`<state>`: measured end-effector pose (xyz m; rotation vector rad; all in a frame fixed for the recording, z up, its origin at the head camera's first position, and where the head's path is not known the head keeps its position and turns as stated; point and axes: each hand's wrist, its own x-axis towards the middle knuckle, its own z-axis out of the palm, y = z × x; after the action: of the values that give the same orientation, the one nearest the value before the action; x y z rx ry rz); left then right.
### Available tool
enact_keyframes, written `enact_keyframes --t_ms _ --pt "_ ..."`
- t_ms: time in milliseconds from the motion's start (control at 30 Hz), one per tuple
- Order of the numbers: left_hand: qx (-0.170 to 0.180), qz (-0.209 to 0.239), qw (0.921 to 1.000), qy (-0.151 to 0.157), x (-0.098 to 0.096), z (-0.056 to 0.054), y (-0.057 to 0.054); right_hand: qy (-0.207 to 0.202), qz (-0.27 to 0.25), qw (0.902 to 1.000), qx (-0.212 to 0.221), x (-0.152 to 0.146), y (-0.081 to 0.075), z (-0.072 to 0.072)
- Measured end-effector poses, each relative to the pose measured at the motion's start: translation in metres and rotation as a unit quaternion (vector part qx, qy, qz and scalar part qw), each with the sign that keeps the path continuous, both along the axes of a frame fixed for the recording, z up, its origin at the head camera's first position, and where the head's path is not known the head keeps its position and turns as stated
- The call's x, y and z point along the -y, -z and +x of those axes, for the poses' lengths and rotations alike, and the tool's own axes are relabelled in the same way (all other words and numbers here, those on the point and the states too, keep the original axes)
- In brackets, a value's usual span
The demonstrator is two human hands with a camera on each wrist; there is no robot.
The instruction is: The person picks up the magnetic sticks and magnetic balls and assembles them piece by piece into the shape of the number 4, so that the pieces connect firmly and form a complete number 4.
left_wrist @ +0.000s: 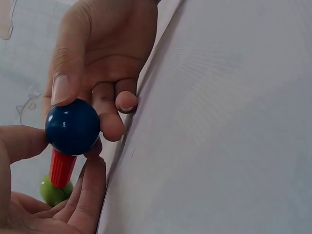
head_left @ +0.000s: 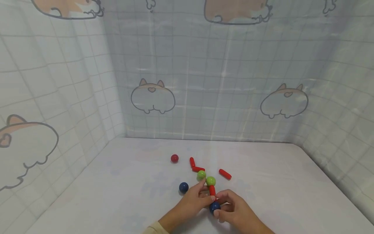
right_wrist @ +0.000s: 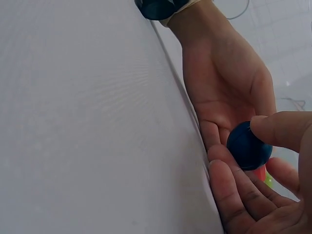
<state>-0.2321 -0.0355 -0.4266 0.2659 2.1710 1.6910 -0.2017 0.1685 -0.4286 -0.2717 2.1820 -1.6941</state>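
Note:
Low in the head view, both hands meet at a glossy dark blue ball (head_left: pixel 215 208) joined to the near end of a short red rod (head_left: pixel 212 189). My right hand (head_left: pixel 239 213) pinches the ball between thumb and fingers. The left hand (head_left: pixel 190 201) holds the rod where it meets the ball, its thumb against the joint and its fingers behind. A green ball (head_left: pixel 211 181) sits at the rod's far end. In the left wrist view, the red rod (left_wrist: pixel 62 168) has ridged sides, and the right thumb presses the blue ball (left_wrist: pixel 73 127) from above.
Beyond the hands, a second green ball (head_left: pixel 201 175) touches a red rod (head_left: pixel 199 169), with another red rod (head_left: pixel 192 162) angled off its end. A loose red rod (head_left: pixel 225 174) lies right, a blue ball (head_left: pixel 183 187) and a red ball (head_left: pixel 174 158) left. Patterned curtains surround the white table (head_left: pixel 131 182).

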Motion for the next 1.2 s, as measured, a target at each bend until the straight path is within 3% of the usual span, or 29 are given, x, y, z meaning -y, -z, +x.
enact_keyframes --t_ms 400,800,1033,1200 --pt "-0.021 -0.008 0.9994 0.025 0.003 0.002 0.000 -0.010 -0.018 0.9996 -0.021 -0.003 0.000 -0.001" --pt "-0.063 -0.033 0.9946 0.075 0.018 0.003 0.001 -0.025 -0.029 0.9980 -0.050 0.001 -0.001 -0.004" --pt "-0.061 -0.046 0.9937 0.082 0.015 0.002 -0.002 -0.010 -0.016 0.9984 -0.053 0.001 -0.002 -0.007" --pt "-0.073 -0.054 0.9929 0.077 0.011 0.000 0.003 -0.004 -0.017 0.9989 -0.044 0.000 -0.004 -0.009"
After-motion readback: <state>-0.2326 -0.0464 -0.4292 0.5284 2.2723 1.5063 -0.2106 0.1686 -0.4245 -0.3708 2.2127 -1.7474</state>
